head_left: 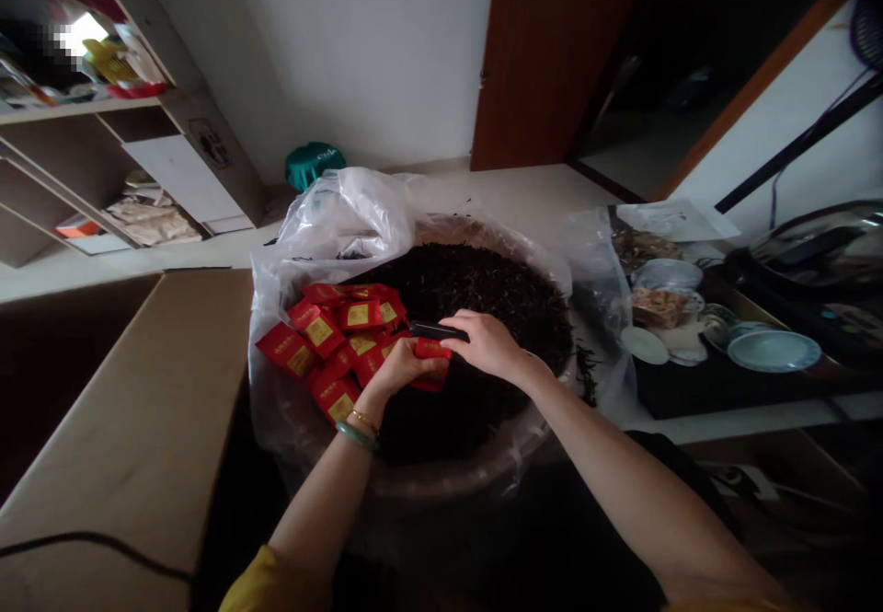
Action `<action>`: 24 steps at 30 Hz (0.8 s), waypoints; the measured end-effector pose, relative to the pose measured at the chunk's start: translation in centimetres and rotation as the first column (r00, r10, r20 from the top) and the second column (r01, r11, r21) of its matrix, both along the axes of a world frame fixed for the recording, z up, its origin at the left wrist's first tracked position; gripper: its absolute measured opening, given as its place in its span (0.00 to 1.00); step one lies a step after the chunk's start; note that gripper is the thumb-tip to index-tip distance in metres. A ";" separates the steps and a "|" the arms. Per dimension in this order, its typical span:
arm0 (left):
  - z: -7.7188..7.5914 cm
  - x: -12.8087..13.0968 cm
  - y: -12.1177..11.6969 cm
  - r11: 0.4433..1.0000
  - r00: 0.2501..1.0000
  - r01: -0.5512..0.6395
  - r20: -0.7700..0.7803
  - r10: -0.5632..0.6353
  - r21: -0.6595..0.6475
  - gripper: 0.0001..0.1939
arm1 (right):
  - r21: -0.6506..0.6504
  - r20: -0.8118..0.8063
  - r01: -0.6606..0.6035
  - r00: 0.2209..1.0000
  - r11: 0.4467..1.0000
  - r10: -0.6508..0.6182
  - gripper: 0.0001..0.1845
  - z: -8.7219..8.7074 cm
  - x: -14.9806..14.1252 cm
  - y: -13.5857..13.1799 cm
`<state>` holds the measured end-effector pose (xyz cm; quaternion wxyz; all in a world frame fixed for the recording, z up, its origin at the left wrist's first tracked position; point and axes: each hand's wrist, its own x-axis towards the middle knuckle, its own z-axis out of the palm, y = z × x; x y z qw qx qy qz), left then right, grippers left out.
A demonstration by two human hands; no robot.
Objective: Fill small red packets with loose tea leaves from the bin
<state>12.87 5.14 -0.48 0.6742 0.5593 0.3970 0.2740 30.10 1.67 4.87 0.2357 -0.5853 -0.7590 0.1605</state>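
Note:
A large round basket lined with clear plastic (324,225) holds a heap of dark loose tea leaves (483,290). Several small red packets with gold labels (331,336) lie piled on its left side. My left hand (400,368), with a green bangle at the wrist, is closed on one red packet (433,352) over the leaves. My right hand (487,343) grips a small black scoop-like tool (434,329) whose end sits at the packet's mouth.
A cardboard box (138,428) stands at the left. At the right a dark tray (724,382) carries white cups, saucers and bowls. Shelves (103,179) line the back left wall, and a brown door (552,51) stands behind.

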 end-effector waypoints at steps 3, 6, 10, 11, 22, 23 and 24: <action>-0.1 0.0 0.0 1.000 1.000 -0.010 -0.019 0.010 0.013 0.20 | -0.012 -0.006 0.020 1.000 1.000 -0.021 0.16 0.1 0.1 0.0; -0.1 -0.1 0.1 0.998 1.000 -0.019 -0.015 0.020 0.064 0.22 | -0.038 -0.031 0.022 0.999 0.999 -0.023 0.21 0.5 0.7 0.0; -0.3 -0.2 0.2 0.997 0.999 -0.023 -0.039 0.026 0.074 0.23 | -0.075 -0.032 0.037 0.999 0.997 -0.039 0.24 0.8 1.2 -0.1; -0.3 -0.2 0.2 0.997 0.999 -0.018 -0.040 0.021 0.072 0.23 | -0.079 -0.033 0.038 0.999 0.996 -0.041 0.23 0.8 1.2 -0.1; -0.2 -0.1 0.2 0.999 1.000 -0.022 -0.021 0.023 0.048 0.20 | -0.033 -0.034 0.035 0.999 0.999 -0.036 0.17 0.1 0.2 0.0; -0.2 -0.1 0.2 0.999 0.999 -0.023 -0.030 0.025 0.048 0.20 | -0.033 -0.044 0.037 0.998 0.999 -0.039 0.17 0.1 0.3 0.0; -0.2 -0.1 0.2 0.999 0.999 -0.024 -0.036 0.026 0.045 0.20 | -0.033 -0.050 0.039 0.998 0.999 -0.041 0.16 0.2 0.3 0.0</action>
